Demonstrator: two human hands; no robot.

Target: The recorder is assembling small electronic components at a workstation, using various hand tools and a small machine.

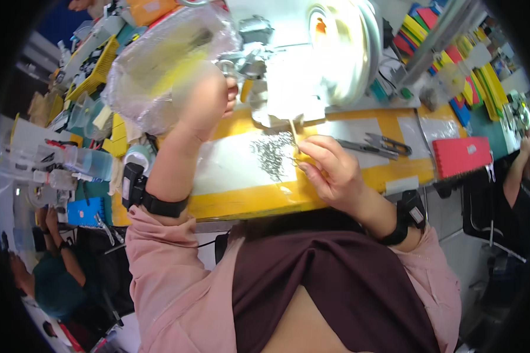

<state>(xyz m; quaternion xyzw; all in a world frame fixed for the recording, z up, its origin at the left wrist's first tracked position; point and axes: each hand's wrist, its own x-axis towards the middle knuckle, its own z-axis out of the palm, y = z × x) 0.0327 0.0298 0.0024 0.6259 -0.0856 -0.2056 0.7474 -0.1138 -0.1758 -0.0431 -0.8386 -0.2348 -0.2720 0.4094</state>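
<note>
My L grip (209, 99), blurred, is curled up near a grey metal fitting (226, 66); can't tell if it's got hold of anything. Next along, the pile of tiny metal pieces (270, 154) lies in front of the white boxy fixture (291, 79), between my hands. My R grip (334, 175) looks pinched round a thin tan stick (294, 129), tip up by the fixture. Best done, I'd say, w/ a light fingertip pinch, wrist steady & clear of the pile (one nudge could scatter bits that small).

Surface, L to R: clear plastic bag (129, 88), white worktop (221, 167) w/ yellow tape (235, 206), grey thread snips (388, 146), red pad (453, 157).

Room: co-worker (56, 282) far L, yellow basket (103, 66), stacked coloured pieces (489, 88) R, another person's arm (514, 176) far R.
</note>
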